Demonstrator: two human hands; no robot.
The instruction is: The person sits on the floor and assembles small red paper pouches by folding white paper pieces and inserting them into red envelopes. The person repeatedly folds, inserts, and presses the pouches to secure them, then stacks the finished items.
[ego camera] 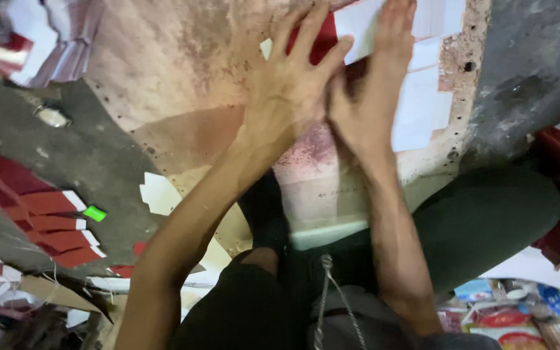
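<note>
While a big stained board point(183, 71) is laid flat across the floor point(66, 155), white paper sheets point(422, 97) are spread along its right edge, with a red sheet point(324, 37) tucked at the far edge. Both hands are pressed flat there, fingers splayed, nothing gripped: the left hand point(290, 91) is on the red sheet, the right hand point(371, 97) on the white paper. Red-and-white strips point(46, 220) are stacked off the board's left side, a tiny green bit point(95, 213) just beside them.

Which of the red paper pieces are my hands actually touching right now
The red piece on the stained board, partly under your left hand and right hand. The other red pieces lie fanned out on the floor, untouched.
</note>
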